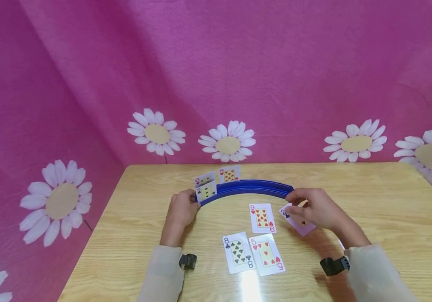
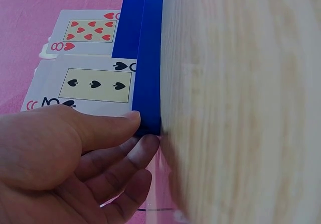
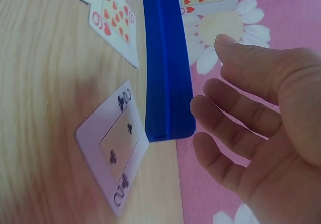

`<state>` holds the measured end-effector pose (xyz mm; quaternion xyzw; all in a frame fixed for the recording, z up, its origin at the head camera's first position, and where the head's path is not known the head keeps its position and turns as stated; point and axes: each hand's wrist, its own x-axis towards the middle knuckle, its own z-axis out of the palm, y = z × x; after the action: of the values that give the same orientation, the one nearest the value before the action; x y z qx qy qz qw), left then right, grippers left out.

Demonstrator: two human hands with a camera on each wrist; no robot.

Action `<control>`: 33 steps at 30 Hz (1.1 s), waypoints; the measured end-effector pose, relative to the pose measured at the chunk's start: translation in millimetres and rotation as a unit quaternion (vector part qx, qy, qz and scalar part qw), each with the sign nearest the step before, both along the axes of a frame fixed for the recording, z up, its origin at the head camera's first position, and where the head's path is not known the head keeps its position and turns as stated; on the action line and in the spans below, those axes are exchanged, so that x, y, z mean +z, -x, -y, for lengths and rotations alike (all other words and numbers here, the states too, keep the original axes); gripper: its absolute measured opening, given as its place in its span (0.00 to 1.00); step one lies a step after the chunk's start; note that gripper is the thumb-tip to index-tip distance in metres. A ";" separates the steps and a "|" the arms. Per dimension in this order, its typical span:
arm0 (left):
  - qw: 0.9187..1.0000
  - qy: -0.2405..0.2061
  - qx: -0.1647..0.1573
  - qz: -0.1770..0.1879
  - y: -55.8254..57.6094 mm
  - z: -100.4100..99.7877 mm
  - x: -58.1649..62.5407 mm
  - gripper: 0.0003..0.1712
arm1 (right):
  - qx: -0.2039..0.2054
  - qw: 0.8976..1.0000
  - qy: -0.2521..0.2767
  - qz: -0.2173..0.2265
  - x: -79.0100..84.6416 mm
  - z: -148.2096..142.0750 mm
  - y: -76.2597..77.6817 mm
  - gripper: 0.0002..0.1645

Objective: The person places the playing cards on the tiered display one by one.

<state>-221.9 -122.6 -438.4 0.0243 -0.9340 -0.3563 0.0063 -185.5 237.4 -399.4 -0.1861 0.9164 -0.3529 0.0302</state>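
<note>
A curved blue card holder (image 1: 253,187) stands on the table. My left hand (image 1: 182,208) pinches its left end, with the thumb on one side and a fingertip underneath in the left wrist view. Right beside that hand, a three of spades (image 2: 95,85) stands in the front slot, a six card (image 1: 203,179) is behind it, and an eight of hearts (image 1: 229,174) stands further along. My right hand (image 1: 317,207) is at the holder's right end, its fingers loosely bent and holding nothing. Below it lies a two of clubs (image 3: 120,146), partly covered by the hand in the head view.
A nine of hearts (image 1: 262,218) lies face up in front of the holder. Nearer the front, an eight of clubs (image 1: 238,252) and a five of hearts (image 1: 267,254) lie side by side. A pink flowered cloth (image 1: 276,84) hangs behind the wooden table (image 1: 125,251).
</note>
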 end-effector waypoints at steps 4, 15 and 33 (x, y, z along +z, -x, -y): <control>1.000 0.001 0.001 0.006 0.6 -1.2 0.0 0.19 | -0.007 1.000 -0.002 0.012 -1.1 -5.8 -4.0 0.12; 1.000 -0.007 0.008 0.014 0.2 -2.8 -0.9 0.19 | -0.015 1.000 -0.025 -0.005 -1.3 -25.0 -15.2 0.13; 1.000 -0.015 0.014 0.022 -0.7 -3.6 -0.5 0.20 | -0.044 0.998 -0.040 -0.006 -6.7 -56.8 -34.6 0.17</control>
<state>-221.2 -119.0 -438.8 0.0455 -0.9279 -0.3699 -0.0093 -150.9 294.2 -406.1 -0.1468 0.9374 -0.3154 0.0170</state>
